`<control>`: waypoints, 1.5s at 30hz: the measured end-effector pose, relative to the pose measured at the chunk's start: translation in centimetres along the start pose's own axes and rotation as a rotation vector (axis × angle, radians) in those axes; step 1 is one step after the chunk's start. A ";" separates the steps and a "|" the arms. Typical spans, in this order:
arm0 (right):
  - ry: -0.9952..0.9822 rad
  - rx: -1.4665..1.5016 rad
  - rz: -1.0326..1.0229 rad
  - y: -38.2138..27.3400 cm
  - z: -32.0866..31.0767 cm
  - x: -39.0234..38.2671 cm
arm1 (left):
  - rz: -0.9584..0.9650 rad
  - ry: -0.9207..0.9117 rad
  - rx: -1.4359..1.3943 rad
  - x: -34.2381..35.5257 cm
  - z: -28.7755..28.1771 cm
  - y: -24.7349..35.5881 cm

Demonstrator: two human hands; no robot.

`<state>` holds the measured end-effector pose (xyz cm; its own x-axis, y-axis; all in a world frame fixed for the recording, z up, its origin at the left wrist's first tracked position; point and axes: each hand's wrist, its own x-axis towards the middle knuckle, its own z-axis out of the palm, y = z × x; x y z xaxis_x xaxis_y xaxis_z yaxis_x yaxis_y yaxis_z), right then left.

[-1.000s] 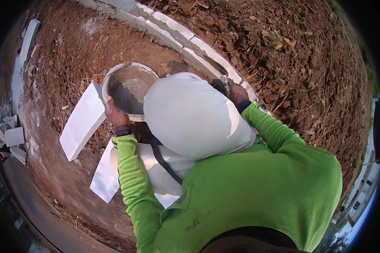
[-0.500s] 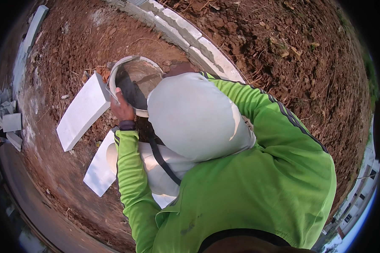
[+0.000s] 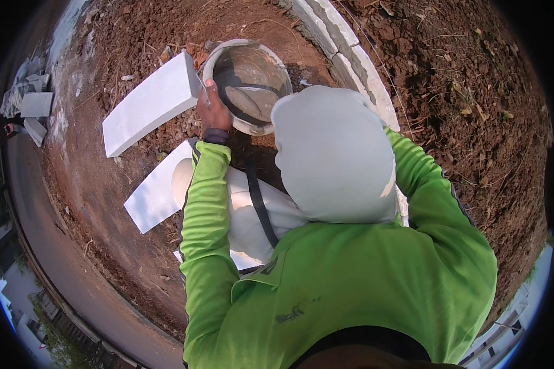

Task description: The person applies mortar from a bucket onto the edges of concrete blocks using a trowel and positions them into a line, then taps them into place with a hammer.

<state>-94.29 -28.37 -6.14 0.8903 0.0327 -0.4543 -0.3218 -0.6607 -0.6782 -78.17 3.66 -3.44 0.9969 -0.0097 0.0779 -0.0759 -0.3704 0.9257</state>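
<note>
My left hand (image 3: 213,111) grips the near-left rim of a round bucket (image 3: 247,43), fingers on the outside by the wire handle. Grey wet mortar (image 3: 247,103) lies in the bottom of the bucket. My right forearm (image 3: 415,163) reaches forward in a green sleeve, but the right hand is hidden behind my raised, light-coloured knee (image 3: 335,154). Left of the bucket, close to my left hand, a white block (image 3: 151,104) lies on the soil. A second white block (image 3: 157,190) lies nearer, partly behind my left sleeve.
A low wall of white blocks (image 3: 366,61) with grey mortar joints curves along the right, beside a thin string (image 3: 385,64). Loose red-brown soil (image 3: 468,123) lies beyond it. At the far left are grey blocks (image 3: 37,104) and a tool with an orange handle (image 3: 10,128).
My right hand, at the bucket's right side before, has drawn back out of sight behind the knee. The left hand stays on the rim. The whole view has shifted and turned.
</note>
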 end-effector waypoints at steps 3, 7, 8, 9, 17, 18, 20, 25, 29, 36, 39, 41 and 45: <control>0.055 0.117 -0.026 0.8 1.2 -0.5 | 0.028 0.013 -0.060 0.0 0.3 -0.3; 0.396 0.165 -0.459 3.9 3.7 -0.3 | 0.014 -0.062 -0.017 -0.1 -0.4 -0.5; 0.569 0.052 -0.629 4.6 4.3 -0.7 | 0.026 -0.076 -0.038 0.0 -0.8 -1.1; 0.389 0.492 0.000 2.9 2.9 -3.0 | -0.018 -0.074 -0.111 0.1 -1.2 -1.7; 0.893 -0.027 0.388 6.3 2.0 -12.4 | -0.119 -0.155 -0.344 -0.3 -0.7 0.0; 0.870 -0.070 0.399 6.5 1.7 -13.0 | -0.121 -0.168 -0.348 -0.1 -0.7 -0.3; 0.762 -0.143 0.386 7.9 1.9 -13.4 | -0.127 -0.191 -0.359 0.2 -0.9 -1.0; 0.646 -0.167 0.467 7.2 2.7 -13.5 | -0.107 -0.193 -0.275 0.4 -1.2 -1.4; 0.711 -0.094 0.514 5.2 3.0 -14.7 | -0.081 -0.209 -0.308 0.8 -0.8 -1.4; 0.624 -0.174 0.498 6.0 3.6 -16.7 | -0.045 -0.183 -0.239 1.3 -1.5 -3.4; 0.657 -0.201 0.487 8.0 5.1 -17.6 | -0.012 -0.155 -0.212 0.8 -0.6 -2.0; 0.563 -0.263 0.492 6.7 4.8 -17.9 | -0.035 -0.142 -0.150 0.8 -1.2 -1.6; 0.750 -0.188 0.301 7.1 5.1 -17.3 | -0.009 -0.140 -0.161 1.1 -0.7 -1.6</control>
<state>-113.57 -29.83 -6.03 0.7749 -0.6301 -0.0501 -0.5803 -0.6778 -0.4515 -76.94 4.89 -4.56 0.9898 -0.1397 0.0275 -0.0579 -0.2183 0.9742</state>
